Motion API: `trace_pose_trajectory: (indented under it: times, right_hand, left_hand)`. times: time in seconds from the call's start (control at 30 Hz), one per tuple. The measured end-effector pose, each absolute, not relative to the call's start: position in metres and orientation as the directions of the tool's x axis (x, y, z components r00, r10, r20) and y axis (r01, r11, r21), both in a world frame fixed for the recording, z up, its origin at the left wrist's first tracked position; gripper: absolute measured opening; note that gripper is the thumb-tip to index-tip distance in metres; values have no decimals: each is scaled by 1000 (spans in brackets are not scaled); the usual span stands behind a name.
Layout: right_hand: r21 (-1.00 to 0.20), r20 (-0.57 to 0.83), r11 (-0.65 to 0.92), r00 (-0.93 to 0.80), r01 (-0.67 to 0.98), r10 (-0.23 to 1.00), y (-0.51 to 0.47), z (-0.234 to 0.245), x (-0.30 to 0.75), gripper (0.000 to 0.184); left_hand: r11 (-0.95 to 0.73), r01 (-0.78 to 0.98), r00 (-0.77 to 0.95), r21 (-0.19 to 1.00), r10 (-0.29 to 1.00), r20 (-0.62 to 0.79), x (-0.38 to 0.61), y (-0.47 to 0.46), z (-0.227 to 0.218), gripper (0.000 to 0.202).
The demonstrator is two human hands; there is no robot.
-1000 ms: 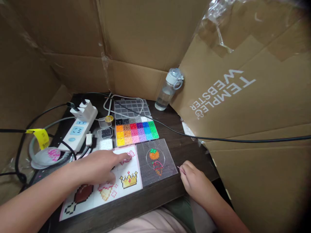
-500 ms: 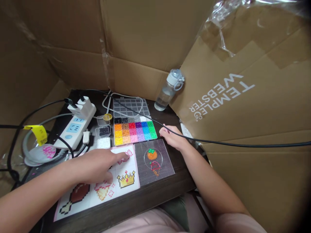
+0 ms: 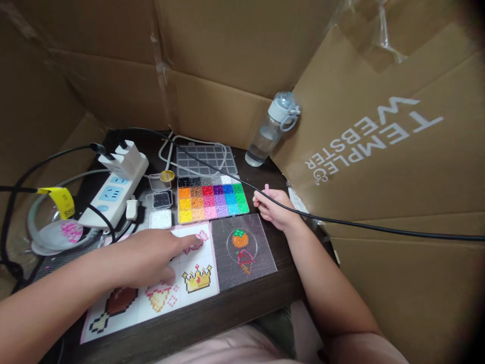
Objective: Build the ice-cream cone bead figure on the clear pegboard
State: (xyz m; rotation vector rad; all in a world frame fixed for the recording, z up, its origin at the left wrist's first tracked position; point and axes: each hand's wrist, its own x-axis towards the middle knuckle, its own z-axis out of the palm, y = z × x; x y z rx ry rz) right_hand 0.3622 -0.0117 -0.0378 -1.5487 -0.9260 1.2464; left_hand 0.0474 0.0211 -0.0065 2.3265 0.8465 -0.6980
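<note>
At 9 o'clock of the right hand (image 3: 276, 208), fingers pinched on a pink tool (image 3: 266, 189), lies the bead tray (image 3: 212, 201); the left hand (image 3: 151, 255), index finger extended, pins the pattern sheet (image 3: 207, 254), which is judged best held firm while matching colour.

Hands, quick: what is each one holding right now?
Left hand: holds nothing, forefinger on the pattern sheet.
Right hand: closed on a thin pink stick, beside the bead tray.

A glossy paper pattern sheet (image 3: 191, 260) is lying on a smooth wood-grain table (image 3: 227, 308) beside a clear, studded plastic pegboard (image 3: 261, 242), matt cardboard (image 3: 227, 55) standing behind.
</note>
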Motion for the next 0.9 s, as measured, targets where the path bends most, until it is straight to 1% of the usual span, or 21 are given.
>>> trace_pose_trajectory:
  times: [0.07,0.13,0.27,0.33,0.4,0.47,0.63,0.73,0.9]
  right_hand:
    - [-946,-305,-270,212,-181,928,-11,-39,367,43]
    - [-918,-322,-251,210,-306,923,-8,-39,371,46]
    - [-830,-382,-259,166,-494,909,-4,-38,377,48]
    - [-780,-370,-243,111,-577,922,-5,-37,377,52]
    - [-747,-329,-216,67,-629,942,-6,-37,374,53]
    - [-748,-292,-190,59,-636,955,-9,-36,369,53]
    - [-823,-228,-143,89,-549,970,-15,-40,352,56]
    - [-873,-168,-100,101,-478,981,-18,-45,342,57]
    - [-941,-135,-78,156,-328,979,-21,-52,325,63]
  left_hand:
    - [-643,694,667,323,406,-625,47,21,-7,81]
    - [-648,691,667,320,401,-627,47,22,-8,81]
    - [-668,686,652,289,388,-651,47,23,-8,81]
    - [-683,676,658,276,392,-643,48,24,-9,81]
    - [-698,664,669,269,394,-630,48,24,-9,82]
    - [-707,656,670,264,385,-635,49,24,-9,81]
    - [-700,660,660,273,368,-655,51,24,-7,79]
    - [-683,675,652,279,375,-659,50,24,-7,78]
    - [-662,699,636,271,403,-658,48,23,-7,79]
